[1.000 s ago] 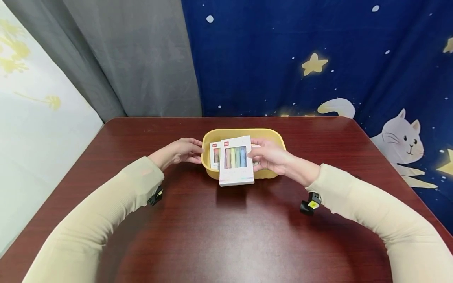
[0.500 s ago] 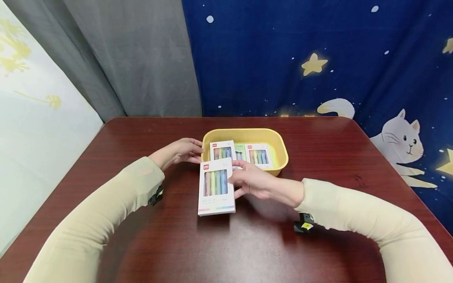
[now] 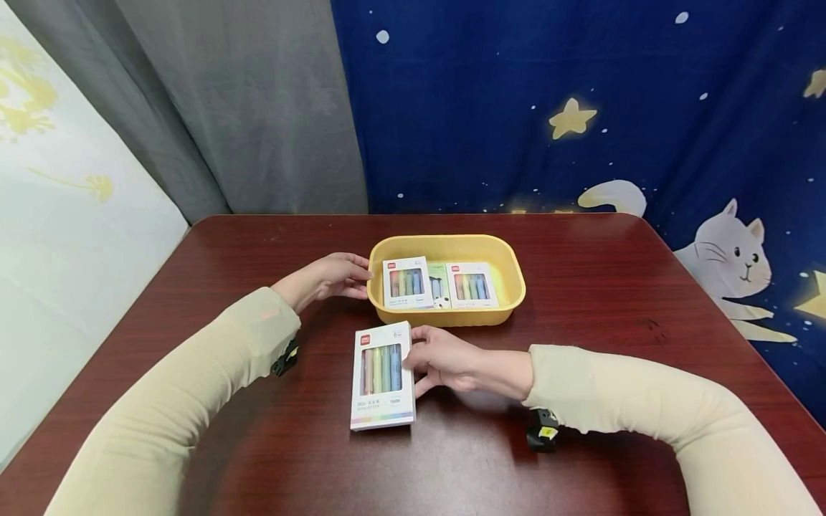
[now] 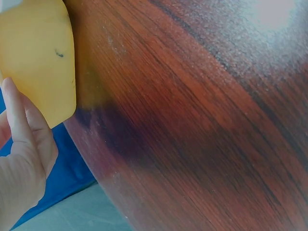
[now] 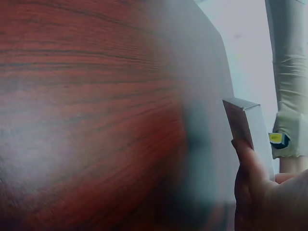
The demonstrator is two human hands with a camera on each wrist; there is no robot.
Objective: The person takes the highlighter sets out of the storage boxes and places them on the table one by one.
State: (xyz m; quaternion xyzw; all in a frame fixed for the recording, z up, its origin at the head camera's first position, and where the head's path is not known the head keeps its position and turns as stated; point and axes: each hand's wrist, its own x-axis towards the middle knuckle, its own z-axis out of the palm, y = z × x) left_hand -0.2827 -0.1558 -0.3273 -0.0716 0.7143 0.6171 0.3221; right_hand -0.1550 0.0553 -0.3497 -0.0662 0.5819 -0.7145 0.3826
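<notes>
Right grip (image 3: 447, 360) is pinching a white rectangular windowed cardboard box (image 3: 383, 378) by its right edge, over the reddish-brown wood-grained tabletop (image 3: 452, 473), nearer me than a yellow oblong plastic basin (image 3: 464, 317); my left grip (image 3: 338, 276) is resting spread against the basin's left end.
</notes>
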